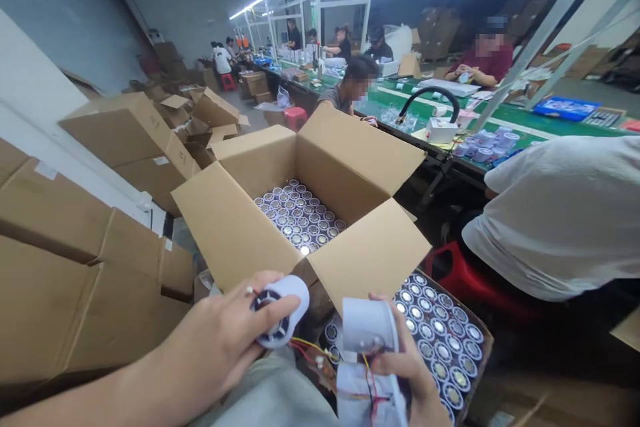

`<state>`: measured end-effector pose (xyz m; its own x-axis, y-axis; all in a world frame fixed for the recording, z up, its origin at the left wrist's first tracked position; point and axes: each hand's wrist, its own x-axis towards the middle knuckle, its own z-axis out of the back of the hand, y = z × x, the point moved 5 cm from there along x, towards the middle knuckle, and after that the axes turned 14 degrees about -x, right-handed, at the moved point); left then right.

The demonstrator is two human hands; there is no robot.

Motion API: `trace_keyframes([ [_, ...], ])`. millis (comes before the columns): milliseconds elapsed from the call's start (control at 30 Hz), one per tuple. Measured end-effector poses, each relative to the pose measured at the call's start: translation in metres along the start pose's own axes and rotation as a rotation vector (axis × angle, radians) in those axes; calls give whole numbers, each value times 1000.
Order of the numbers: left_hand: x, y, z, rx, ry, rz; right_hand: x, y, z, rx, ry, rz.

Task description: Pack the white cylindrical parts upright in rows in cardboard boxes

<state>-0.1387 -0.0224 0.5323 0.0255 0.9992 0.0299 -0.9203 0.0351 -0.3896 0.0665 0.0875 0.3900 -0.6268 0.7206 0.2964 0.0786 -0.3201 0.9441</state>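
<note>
My left hand (227, 323) is closed around a white cylindrical housing (296, 303) with dark spokes inside its open end and a small connector beside it. My right hand (413, 363) grips two more white housings, an upper one (363, 323) and a lower one (360, 380), stacked side by side. Red, yellow and black wires (371, 380) hang over the lower one. Beyond both hands stands an open cardboard box (240, 227) with rows of round parts (300, 217) inside. Just right of my right hand, a lower box holds similar upright round parts (440, 333).
Closed cartons (55, 213) are stacked along the left wall. To the right, a person in a white shirt (565, 213) sits on a red stool (460, 273). Other people work along a green conveyor bench (385, 103) behind the box.
</note>
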Motion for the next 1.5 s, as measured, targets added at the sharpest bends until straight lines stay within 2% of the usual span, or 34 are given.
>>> trace_keyframes([
  [67, 15, 16, 20, 41, 45, -2, 28, 29, 6, -94, -98, 170],
  [167, 56, 45, 42, 80, 157, -20, 78, 48, 14, -279, -301, 194],
  [267, 119, 83, 61, 106, 227, -35, 140, 47, 20, -469, -501, 136],
  [367, 197, 137, 68, 107, 217, 1, 208, 33, 22, -642, -604, 147],
  [467, 270, 200, 48, 42, 221, 52, 266, 7, 12, -856, -567, 158],
  [533, 305, 240, 20, -42, 267, 93, 293, -14, -5, -961, -449, 121],
  [600, 327, 271, -12, -155, 328, 137, 312, -37, -29, -977, -278, 52],
  [700, 341, 295, -57, -337, 467, 201, 328, -79, -61, -831, -97, -117],
  [800, 348, 304, -84, -428, 588, 198, 333, -127, -67, -560, -115, -392],
  [867, 355, 313, -91, -368, 586, 156, 330, -154, -60, -444, -151, -554],
  [967, 367, 332, -100, -185, 549, 115, 325, -174, -45, -577, -156, -621],
  [1067, 369, 342, -127, -124, 586, 126, 324, -187, -43, -833, -113, -654],
  [1167, 361, 332, -168, -152, 626, 217, 317, -212, -54, -968, -85, -847],
  [1267, 343, 310, -210, -228, 640, 413, 290, -243, -68, -977, -224, -1152],
  [1333, 330, 296, -232, -310, 638, 529, 265, -258, -79, -963, -289, -1283],
  [1400, 320, 286, -249, -346, 632, 591, 244, -268, -91, -977, -274, -1315],
  [1500, 312, 284, -267, -298, 613, 576, 227, -273, -100, -1026, -212, -1283],
])
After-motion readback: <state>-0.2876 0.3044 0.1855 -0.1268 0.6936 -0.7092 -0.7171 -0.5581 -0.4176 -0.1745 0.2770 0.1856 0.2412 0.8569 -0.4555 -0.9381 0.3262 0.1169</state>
